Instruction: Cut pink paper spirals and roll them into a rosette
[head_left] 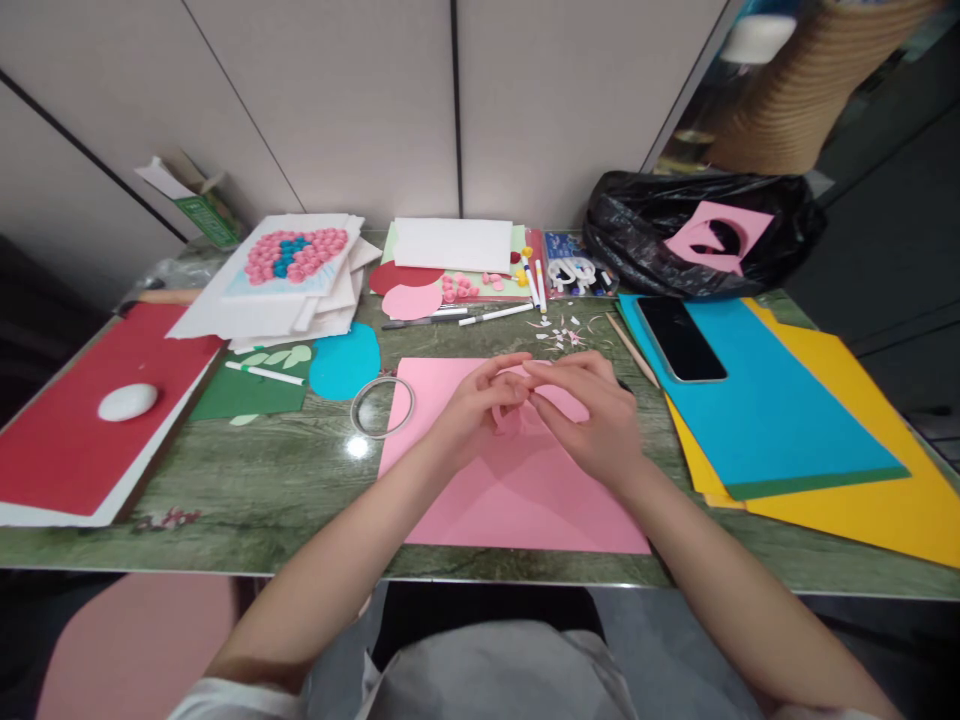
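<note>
Above a sheet of pink paper (495,500) my two hands meet, fingertips touching. My left hand (487,395) is closed in a pinch on a small curled strip of pink paper (507,420), which hangs below the fingers. From the other side, my right hand (592,410) pinches the same strip with thumb and forefinger. Fingers cover the strip's upper end. Left of the hands, a roll of tape (354,408) lies on its side, partly over the pink sheet's edge.
At the back left, a picture of pink and blue paper rosettes (296,258) tops a stack of sheets. Pink rosettes (457,288), pens (495,314) and paper scraps (566,335) lie behind my hands. A phone (682,340) rests on blue paper (795,420), near a black bag (637,235).
</note>
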